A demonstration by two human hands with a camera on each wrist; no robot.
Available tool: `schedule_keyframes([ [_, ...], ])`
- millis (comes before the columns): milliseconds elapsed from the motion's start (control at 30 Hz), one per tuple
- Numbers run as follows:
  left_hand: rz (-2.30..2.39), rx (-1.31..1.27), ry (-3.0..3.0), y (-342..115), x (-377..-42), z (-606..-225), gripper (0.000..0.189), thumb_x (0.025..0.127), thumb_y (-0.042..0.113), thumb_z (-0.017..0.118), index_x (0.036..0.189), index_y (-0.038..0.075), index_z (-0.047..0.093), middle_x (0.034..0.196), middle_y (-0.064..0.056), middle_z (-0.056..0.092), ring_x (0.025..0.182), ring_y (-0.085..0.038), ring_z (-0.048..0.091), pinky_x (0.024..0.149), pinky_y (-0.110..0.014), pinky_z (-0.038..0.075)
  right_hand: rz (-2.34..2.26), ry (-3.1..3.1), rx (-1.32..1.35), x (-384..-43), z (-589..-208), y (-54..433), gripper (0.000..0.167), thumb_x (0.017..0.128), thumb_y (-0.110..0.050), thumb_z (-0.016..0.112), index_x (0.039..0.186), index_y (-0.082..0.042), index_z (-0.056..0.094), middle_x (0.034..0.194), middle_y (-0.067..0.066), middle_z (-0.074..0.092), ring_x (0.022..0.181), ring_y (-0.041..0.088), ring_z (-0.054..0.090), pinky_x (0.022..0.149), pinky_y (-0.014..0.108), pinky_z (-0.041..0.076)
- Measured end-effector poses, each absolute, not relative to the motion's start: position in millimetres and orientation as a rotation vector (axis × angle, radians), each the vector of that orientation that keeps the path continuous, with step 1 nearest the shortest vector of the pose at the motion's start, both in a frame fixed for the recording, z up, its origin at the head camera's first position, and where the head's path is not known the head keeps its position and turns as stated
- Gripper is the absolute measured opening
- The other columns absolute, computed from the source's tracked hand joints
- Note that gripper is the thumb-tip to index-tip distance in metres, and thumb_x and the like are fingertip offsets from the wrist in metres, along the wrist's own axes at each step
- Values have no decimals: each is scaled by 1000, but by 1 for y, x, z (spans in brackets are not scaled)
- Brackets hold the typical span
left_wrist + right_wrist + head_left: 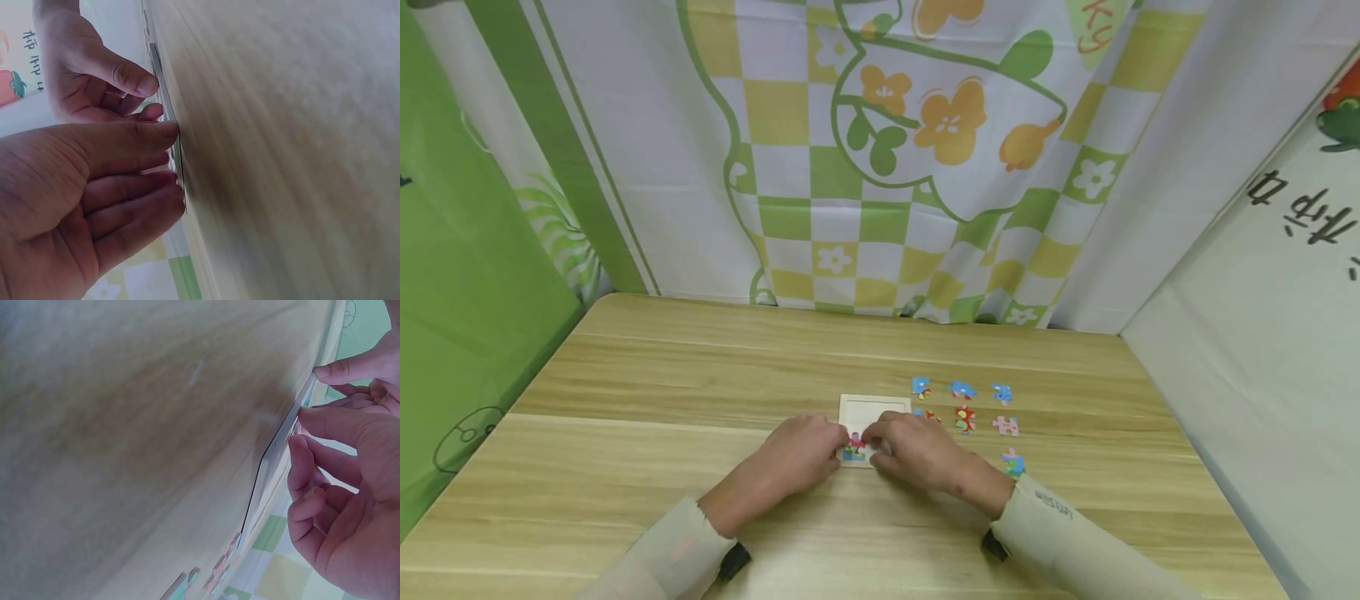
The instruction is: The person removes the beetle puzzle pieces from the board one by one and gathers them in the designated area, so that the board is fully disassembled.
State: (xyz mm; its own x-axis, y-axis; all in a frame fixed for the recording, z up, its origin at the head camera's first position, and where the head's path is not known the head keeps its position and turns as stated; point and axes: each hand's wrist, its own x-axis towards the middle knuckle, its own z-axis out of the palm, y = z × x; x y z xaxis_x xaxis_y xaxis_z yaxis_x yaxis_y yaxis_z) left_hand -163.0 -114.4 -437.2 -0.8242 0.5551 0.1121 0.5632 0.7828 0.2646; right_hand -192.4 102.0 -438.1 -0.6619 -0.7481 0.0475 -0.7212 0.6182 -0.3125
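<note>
A small wooden puzzle tray lies flat on the table. Several coloured puzzle pieces sit together in its near left corner, showing purple, red, green and blue. My left hand grips the left side of the tray, thumb at the near edge and fingers along the side. Over the tray's near right part, my right hand has its thumb and index finger bent around a puzzle piece beside the joined ones. Those fingers largely cover that piece. Low in the right wrist view, the right hand's other fingers are curled.
Loose puzzle pieces lie right of the tray: a red one, a pink one, blue ones along the back and a blue-green one by the right wrist. A patterned curtain hangs behind the wooden table.
</note>
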Motion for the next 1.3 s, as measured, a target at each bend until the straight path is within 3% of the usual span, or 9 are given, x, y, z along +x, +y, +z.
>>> schedule_keyframes([
  [133, -422, -883, -2955, -118, -164, -437, 21, 81, 9, 80, 71, 13, 62, 64, 4, 50, 58, -12, 43, 52, -32, 43, -485, 2777, -1198, -191, -438, 100, 21, 90, -18, 77, 110, -12, 75, 96, -5, 68, 85, 10, 61, 72, 34, 54],
  [300, -409, -901, -2953, -120, -165, -439, 20, 83, 17, 83, 75, 13, 66, 66, 4, 54, 59, -12, 46, 54, -35, 45, -511, 2812, -1150, -189, -439, 98, 19, 87, -17, 79, 105, -14, 73, 93, -6, 66, 81, 9, 58, 68, 31, 52],
  [433, -422, -900, -2964, -120, -165, -440, 15, 83, 17, 83, 79, 12, 70, 68, 5, 56, 60, -12, 46, 55, -35, 45, -578, 2804, -1094, -188, -438, 97, 19, 85, -17, 80, 101, -15, 71, 90, -8, 65, 78, 7, 56, 66, 29, 49],
  [633, -449, -892, -2964, -119, -165, -438, 15, 82, 12, 82, 75, 12, 69, 65, 6, 52, 58, -12, 45, 54, -33, 43, -738, 2763, -1071, -188, -434, 96, 2, 93, -16, 73, 95, -18, 73, 86, -13, 67, 72, 3, 56, 62, 26, 47],
  [1300, -535, -870, -2971, -117, -165, -437, 21, 83, 8, 83, 72, 10, 65, 62, 5, 49, 55, -11, 42, 52, -32, 40, -837, 2735, -1072, -195, -421, 113, 12, 93, -8, 70, 86, -18, 69, 83, -10, 67, 70, 4, 56, 59, 24, 47],
])
